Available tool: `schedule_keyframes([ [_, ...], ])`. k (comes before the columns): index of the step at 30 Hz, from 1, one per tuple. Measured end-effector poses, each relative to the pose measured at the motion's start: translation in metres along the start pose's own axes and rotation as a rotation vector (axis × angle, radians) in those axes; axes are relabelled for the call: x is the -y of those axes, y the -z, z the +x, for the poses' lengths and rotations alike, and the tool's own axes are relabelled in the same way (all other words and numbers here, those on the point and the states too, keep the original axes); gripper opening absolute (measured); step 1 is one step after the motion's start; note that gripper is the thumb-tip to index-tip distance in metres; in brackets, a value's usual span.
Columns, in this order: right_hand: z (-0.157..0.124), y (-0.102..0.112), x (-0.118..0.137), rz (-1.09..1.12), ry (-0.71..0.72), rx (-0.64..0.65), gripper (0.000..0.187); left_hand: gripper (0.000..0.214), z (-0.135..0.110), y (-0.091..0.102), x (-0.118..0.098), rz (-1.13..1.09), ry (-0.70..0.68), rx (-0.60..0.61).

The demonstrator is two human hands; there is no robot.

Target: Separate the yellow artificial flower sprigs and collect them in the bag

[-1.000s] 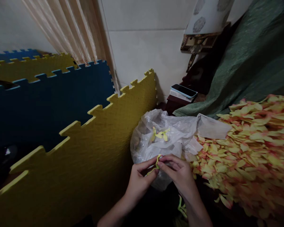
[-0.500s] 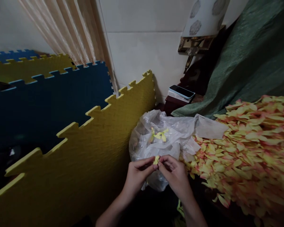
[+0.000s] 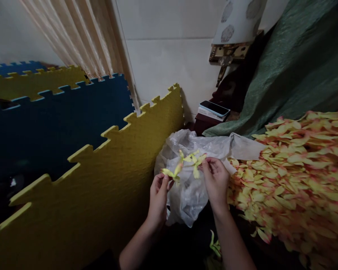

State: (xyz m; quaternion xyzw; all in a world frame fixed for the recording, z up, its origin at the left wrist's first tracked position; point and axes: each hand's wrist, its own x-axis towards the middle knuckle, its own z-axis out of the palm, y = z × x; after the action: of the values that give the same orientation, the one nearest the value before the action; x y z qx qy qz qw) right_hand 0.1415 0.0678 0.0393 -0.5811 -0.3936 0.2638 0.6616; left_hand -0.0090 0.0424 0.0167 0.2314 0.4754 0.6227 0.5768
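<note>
My left hand [image 3: 159, 193] pinches a yellow flower petal piece [image 3: 170, 173] with pink tinges between thumb and fingers. Opposite it, my right hand [image 3: 217, 182] has thumb and fingertips closed on another yellow flower petal piece [image 3: 196, 167]. Both pieces are over a crumpled clear plastic bag [image 3: 186, 204]. Between the hands is more yellow petal material [image 3: 190, 156]; whether it lies on the bag or joins the held pieces I cannot tell. To the right spreads a big heap of yellow and pink petals [image 3: 293, 180].
A yellow foam mat [image 3: 124, 161] stands upright at the left, with a blue mat [image 3: 73, 112] behind it. A phone [image 3: 214, 108] rests on a small stack beyond the bag. Green cloth [image 3: 287, 71] hangs at the right, near a wall lamp [image 3: 239, 22]. Green stems [image 3: 215, 245] show below.
My hands were close together on one small yellow piece. They have parted and moved up over the bag, and each now pinches a petal piece.
</note>
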Motion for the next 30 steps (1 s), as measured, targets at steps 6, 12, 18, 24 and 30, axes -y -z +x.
schedule_keyframes([
  [6, 0.015, -0.005, 0.004, -0.043, 0.048, 0.009, 0.02, 0.025, 0.006, -0.003, -0.009, -0.036, -0.065, -0.016],
  [12, -0.009, -0.004, 0.021, -0.158, 0.225, 0.356, 0.009, 0.019, -0.004, -0.007, -0.012, 0.206, -0.196, 0.091],
  [18, -0.024, 0.005, 0.018, 0.122, -0.061, 0.568, 0.011, 0.023, -0.007, -0.001, -0.011, 0.289, -0.128, 0.366],
  [24, -0.023, 0.011, 0.013, 0.148, -0.144, 0.534, 0.017, 0.02, -0.009, 0.001, -0.01, 0.301, -0.148, 0.407],
  [30, -0.022, 0.014, 0.009, 0.16, -0.17, 0.553, 0.014, 0.019, -0.01, 0.001, -0.012, 0.288, -0.142, 0.41],
])
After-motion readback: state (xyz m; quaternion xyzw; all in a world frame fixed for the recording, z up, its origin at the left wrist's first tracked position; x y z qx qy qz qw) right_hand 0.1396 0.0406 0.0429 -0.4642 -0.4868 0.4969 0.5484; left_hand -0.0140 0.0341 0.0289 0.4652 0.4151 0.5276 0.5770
